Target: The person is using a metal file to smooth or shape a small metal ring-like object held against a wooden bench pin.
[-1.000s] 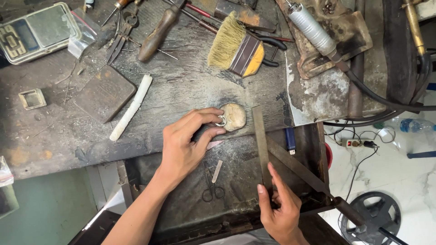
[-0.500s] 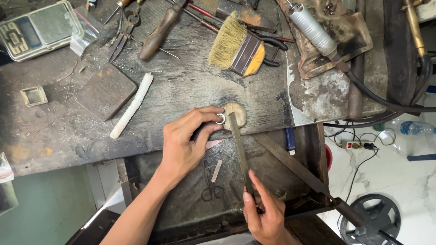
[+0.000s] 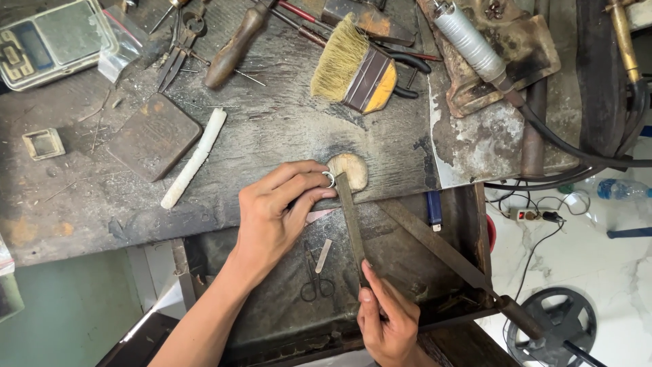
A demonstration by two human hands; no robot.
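Head view: left hand (image 3: 278,214) pinches one ring (image 3: 329,179); right hand (image 3: 388,323) grips one file (image 3: 350,214), seemingly touching it.

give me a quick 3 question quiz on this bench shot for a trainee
1. True or false: the left hand pinches a small ring against the wooden peg.
2. What does the right hand hold?
A. the brush
B. a flat file
C. the scissors
3. Fill in: the white stick lies just right of a dark square ____.

Key
1. True
2. B; the file's tip reaches the ring.
3. Block
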